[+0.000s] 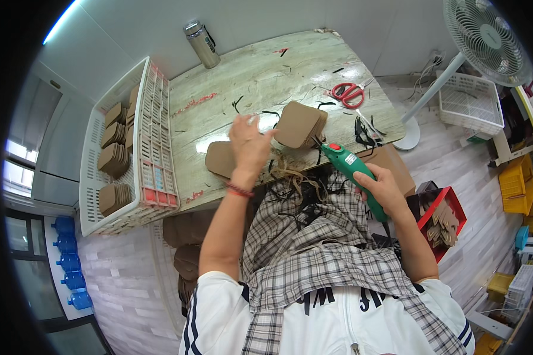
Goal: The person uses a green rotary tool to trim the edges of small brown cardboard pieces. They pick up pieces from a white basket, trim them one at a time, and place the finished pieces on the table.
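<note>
Green handheld tool (348, 161), bearing a small white label (350, 159) and a red button (335, 147), gripped in the closed fingers of your right hand (385, 187). Its tip stood at the edge of a brown stack (297, 124) on the table (249, 72); contact could not be determined. Your left hand (251, 145), fingers spread, lay between this stack and a second brown piece (218, 158). Red-handled scissors (347, 94) rested farther back. Dark lettering (321, 297) marked your white shirt (314, 331), partly covered by the checked apron (331, 266).
</note>
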`<state>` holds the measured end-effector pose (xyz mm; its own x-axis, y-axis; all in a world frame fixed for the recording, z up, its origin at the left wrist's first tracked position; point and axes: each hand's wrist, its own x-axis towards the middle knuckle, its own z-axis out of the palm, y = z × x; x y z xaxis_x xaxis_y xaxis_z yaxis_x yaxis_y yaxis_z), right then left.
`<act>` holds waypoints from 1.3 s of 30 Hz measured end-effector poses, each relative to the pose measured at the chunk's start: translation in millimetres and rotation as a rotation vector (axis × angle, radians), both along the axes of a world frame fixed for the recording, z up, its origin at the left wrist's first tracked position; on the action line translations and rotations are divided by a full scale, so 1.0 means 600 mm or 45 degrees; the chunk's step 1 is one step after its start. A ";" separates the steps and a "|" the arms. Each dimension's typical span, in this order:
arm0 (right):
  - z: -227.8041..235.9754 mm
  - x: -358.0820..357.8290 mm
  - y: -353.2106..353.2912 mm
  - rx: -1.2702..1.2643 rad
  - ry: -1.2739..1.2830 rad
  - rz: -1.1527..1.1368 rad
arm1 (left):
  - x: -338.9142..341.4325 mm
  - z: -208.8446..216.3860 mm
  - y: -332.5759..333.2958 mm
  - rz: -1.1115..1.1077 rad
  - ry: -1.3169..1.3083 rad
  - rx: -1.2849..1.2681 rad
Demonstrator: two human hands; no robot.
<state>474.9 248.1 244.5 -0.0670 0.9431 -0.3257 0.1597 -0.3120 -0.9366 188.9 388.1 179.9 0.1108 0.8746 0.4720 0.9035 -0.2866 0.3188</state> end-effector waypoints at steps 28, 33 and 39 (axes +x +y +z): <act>0.025 -0.028 -0.041 0.241 0.039 -0.237 | 0.173 0.037 -0.038 -0.536 -2.997 -0.570; 0.032 -0.030 -0.040 0.246 0.033 -0.271 | 0.191 0.044 -0.055 -0.541 -2.992 -0.631; 0.035 -0.025 -0.030 0.284 0.018 -0.294 | 0.205 0.023 -0.072 -0.565 -2.964 -0.685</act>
